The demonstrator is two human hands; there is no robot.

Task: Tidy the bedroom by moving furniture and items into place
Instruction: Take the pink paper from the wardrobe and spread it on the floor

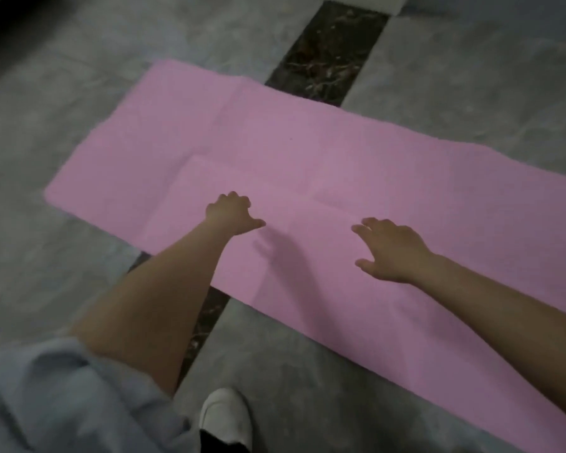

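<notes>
A long pink mat [307, 142] lies flat on the grey marble floor, running from the upper left to the lower right, with faint fold creases across it. My left hand [231, 212] hovers over the mat's middle with its fingers loosely curled, holding nothing. My right hand [389, 248] reaches over the mat a little to the right, fingers spread and relaxed, also holding nothing. Both hands cast a shadow on the mat between them.
A dark marble inlay strip [327, 50] crosses the grey floor [471, 76] under the mat. My white shoe [226, 416] stands on the floor at the bottom, near the mat's front edge. A grey sleeve [62, 403] fills the lower left corner.
</notes>
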